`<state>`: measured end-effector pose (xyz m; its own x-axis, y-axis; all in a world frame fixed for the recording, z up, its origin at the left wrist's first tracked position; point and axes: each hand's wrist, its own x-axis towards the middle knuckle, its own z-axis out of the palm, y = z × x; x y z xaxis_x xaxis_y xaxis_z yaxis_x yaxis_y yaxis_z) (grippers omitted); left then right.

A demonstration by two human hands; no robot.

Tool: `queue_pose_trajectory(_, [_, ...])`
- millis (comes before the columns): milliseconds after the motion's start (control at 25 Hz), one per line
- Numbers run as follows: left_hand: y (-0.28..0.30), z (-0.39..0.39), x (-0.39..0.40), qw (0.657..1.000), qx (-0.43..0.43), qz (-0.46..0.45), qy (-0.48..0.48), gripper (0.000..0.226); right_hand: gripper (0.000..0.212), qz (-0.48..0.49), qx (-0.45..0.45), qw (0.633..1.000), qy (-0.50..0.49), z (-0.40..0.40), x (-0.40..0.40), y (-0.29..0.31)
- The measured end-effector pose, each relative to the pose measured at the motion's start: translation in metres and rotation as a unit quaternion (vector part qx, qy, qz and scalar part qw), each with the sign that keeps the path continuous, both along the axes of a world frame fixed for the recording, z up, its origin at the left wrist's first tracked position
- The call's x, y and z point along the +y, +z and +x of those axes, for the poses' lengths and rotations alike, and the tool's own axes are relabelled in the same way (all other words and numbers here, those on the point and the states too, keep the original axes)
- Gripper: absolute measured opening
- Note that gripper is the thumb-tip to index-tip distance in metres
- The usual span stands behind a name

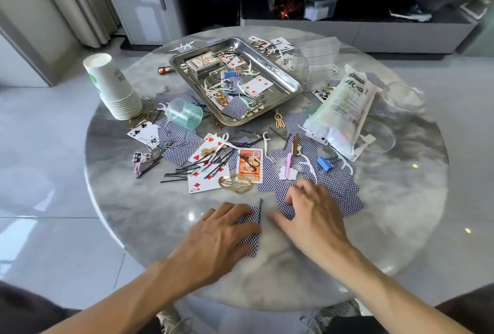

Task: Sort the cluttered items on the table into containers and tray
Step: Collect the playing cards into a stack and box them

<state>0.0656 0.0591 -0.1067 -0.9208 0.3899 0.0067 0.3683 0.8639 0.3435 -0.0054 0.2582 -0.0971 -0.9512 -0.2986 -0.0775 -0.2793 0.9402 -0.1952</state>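
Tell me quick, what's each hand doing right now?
Left hand: open, flat on face-down cards.
Right hand: open, fingertips touching other face-down cards; holding nothing.

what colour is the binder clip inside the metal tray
Blue, seen in the head view: the binder clip lies in the metal tray.
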Motion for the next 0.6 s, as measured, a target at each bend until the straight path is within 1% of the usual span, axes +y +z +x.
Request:
queue_pose_trajectory(80, [0.004,-0.008,0.008,1.000,-0.002,-0.011,0.007,0.031,0.037,-0.047,-0.019,0.999,-0.012,-0.003,0.002,0.000])
queue_pose_trajectory(160, [0.005,-0.012,0.013,1.000,-0.006,-0.022,0.016,0.033,0.044,-0.100,-0.052,0.993,-0.036,-0.008,0.006,0.004])
queue_pose_trajectory(200, [0.005,-0.014,0.015,0.999,-0.002,-0.028,0.020,0.033,0.049,-0.108,-0.061,0.991,-0.051,-0.010,0.007,0.005])
queue_pose_trajectory(360, [0.003,-0.017,0.021,0.999,0.003,-0.044,0.024,0.033,0.055,-0.029,-0.074,0.993,-0.084,-0.012,0.008,0.008])
queue_pose_trajectory(400, [0.003,-0.018,0.021,0.999,0.004,-0.049,0.023,0.033,0.055,-0.030,-0.095,0.991,-0.090,-0.012,0.008,0.009])
queue_pose_trajectory(520, [0.003,-0.021,0.025,0.999,0.007,-0.037,0.024,0.032,0.056,-0.077,-0.167,0.977,-0.109,-0.016,0.011,0.012])
queue_pose_trajectory(600, [0.004,-0.025,0.028,0.999,0.009,-0.032,0.019,0.030,0.058,-0.097,-0.179,0.973,-0.104,-0.016,0.016,0.012])
